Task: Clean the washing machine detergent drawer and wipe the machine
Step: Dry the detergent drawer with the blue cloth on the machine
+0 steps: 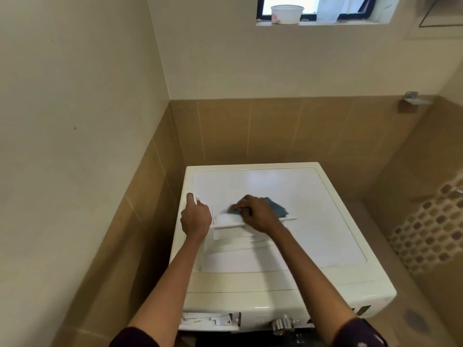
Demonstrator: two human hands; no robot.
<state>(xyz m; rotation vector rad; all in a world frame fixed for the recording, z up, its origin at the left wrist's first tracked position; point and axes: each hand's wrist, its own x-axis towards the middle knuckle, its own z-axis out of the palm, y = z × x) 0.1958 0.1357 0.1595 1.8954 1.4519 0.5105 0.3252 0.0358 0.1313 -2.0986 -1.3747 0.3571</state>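
Note:
The white detergent drawer [229, 225] lies out of the machine, on the left part of the white washing machine top [300, 196]. My left hand [195, 217] grips the drawer's left end, thumb up. My right hand [258, 212] presses a blue cloth [276, 206] onto the far side of the drawer, fingers curled over the cloth. The empty drawer slot [210, 319] shows open at the front left of the machine.
A chrome dial [283, 324] sits on the front panel. Beige walls close in on the left and behind. A white tub [286, 13] stands on the window ledge above. A tiled floor lies to the right of the machine.

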